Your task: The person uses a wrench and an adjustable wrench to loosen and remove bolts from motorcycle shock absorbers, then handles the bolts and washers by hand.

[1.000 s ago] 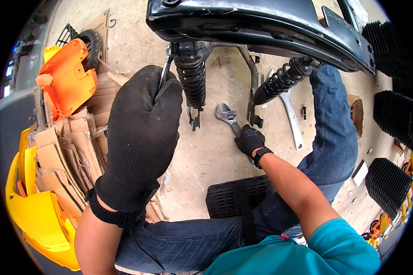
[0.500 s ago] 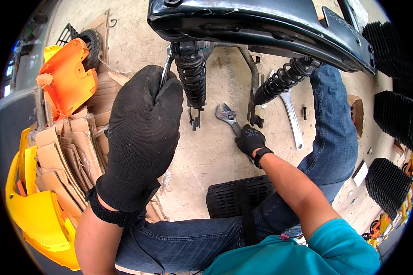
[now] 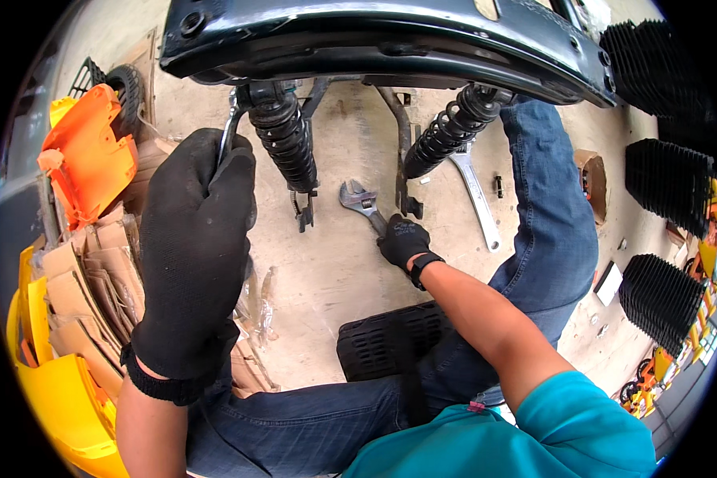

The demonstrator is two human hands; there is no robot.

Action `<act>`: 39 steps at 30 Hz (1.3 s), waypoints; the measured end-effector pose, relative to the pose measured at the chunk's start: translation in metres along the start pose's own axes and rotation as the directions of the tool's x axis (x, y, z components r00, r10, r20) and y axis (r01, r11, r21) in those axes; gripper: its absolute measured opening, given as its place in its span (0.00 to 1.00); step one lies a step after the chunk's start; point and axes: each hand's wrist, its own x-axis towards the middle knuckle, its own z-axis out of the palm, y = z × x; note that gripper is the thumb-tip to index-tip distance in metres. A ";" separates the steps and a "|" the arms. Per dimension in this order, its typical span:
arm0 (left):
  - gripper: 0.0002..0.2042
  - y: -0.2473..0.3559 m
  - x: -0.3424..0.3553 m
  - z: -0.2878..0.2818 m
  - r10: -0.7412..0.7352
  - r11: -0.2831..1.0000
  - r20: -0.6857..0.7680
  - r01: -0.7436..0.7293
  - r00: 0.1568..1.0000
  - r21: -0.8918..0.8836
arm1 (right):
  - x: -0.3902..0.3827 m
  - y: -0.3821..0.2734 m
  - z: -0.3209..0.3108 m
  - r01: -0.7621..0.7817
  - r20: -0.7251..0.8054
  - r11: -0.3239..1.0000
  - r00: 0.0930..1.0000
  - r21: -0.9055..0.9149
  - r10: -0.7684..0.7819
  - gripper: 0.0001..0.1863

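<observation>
My gloved left hand (image 3: 195,227) is closed round the shank of a shiny metal wrench (image 3: 230,131). That wrench's upper end meets the top mount of the left black coil-spring shock absorber (image 3: 285,139), just under a glossy black frame (image 3: 390,52). Lower down, close to the floor, my gloved right hand (image 3: 404,240) grips the handle of an adjustable wrench (image 3: 362,199). Its jaws point up and left, apart from both shocks. A second coil-spring shock absorber (image 3: 456,127) slants down on the right. The fastener at the left wrench's tip is too small to make out.
A long silver wrench (image 3: 476,199) and a dark bolt (image 3: 499,186) lie on the floor beside my right leg. A black slotted footrest (image 3: 390,338) is between my legs. Folded cardboard (image 3: 95,279) and orange and yellow panels (image 3: 92,159) are at left; black ribbed stacks (image 3: 663,303) line the right.
The view has shifted, so the frame, shocks and both hands appear further left. Each hand keeps its grip on its wrench, with little movement against the surroundings.
</observation>
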 end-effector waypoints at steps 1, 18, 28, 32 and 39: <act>0.08 0.003 -0.001 0.000 -0.184 0.970 0.011 0.184 0.983 -0.161 | 0.001 0.000 0.000 0.010 0.004 1.000 1.000 -0.011 -0.010 0.26; 0.09 0.004 -0.001 0.003 -0.249 0.912 0.027 0.244 0.968 -0.328 | 0.000 -0.001 -0.002 0.018 0.033 1.000 0.999 -0.009 -0.017 0.27; 0.07 0.003 0.000 -0.005 -0.228 0.923 0.120 0.253 0.966 -0.290 | 0.000 -0.001 -0.004 -0.006 0.029 1.000 1.000 -0.001 0.006 0.27; 0.07 0.004 -0.002 -0.002 -0.198 0.952 0.037 0.202 0.979 -0.231 | 0.001 0.000 -0.003 0.008 0.037 1.000 0.999 -0.007 -0.008 0.27; 0.07 0.000 -0.003 -0.005 -0.172 0.970 0.078 0.182 0.982 -0.161 | 0.007 0.003 0.008 0.019 -0.006 0.999 1.000 -0.027 -0.019 0.24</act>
